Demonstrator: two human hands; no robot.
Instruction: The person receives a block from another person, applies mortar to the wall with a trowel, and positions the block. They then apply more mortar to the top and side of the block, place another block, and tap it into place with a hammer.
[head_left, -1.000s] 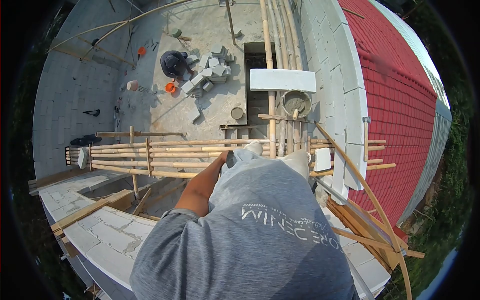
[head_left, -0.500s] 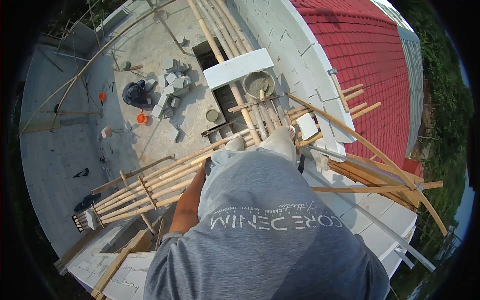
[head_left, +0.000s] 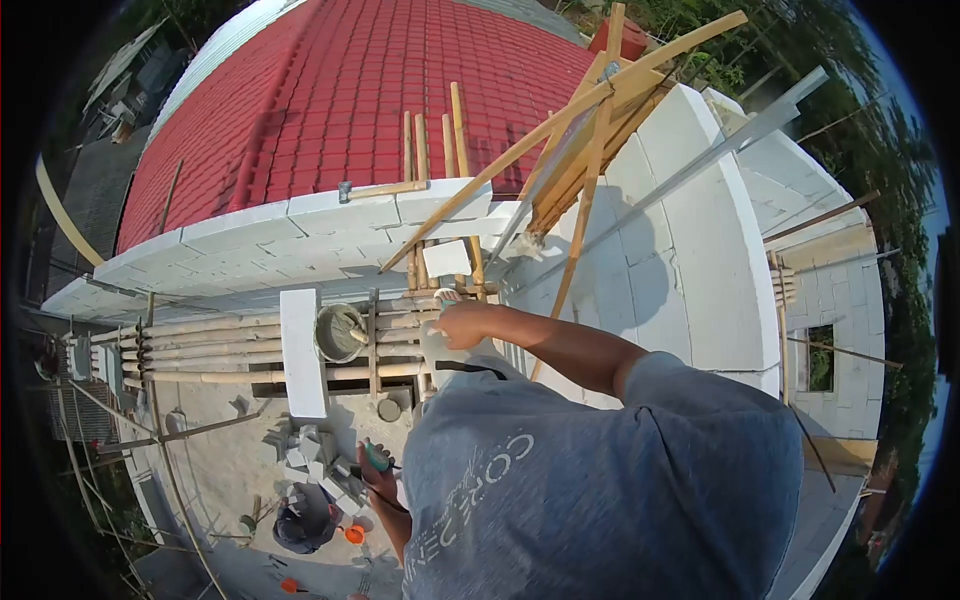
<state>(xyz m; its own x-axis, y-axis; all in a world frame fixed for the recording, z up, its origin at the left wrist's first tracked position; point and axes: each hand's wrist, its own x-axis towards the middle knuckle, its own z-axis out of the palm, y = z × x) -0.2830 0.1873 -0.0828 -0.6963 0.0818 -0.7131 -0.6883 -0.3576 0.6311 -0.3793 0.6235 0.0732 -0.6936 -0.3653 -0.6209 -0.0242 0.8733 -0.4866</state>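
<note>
Got a big red tiled roof (head_left: pixel 380 100) just past the wall, with a darker grey roof (head_left: pixel 65 190) off to the left. Can spot leafy trees (head_left: pixel 860 130) round the upper right edge, plus a lighter wall (head_left: pixel 855 320) on the right with a small window opening (head_left: pixel 820 358) in it. Looking down, can see a bare concrete floor (head_left: pixel 215 470), a messy pile of grey blocks (head_left: pixel 308 455) and a person in dark clothes (head_left: pixel 303 520) bent over right near it. Also got an orange bucket (head_left: pixel 354 534) beside that person, and another orange thing (head_left: pixel 290 585) lower down, too small to make out.
</note>
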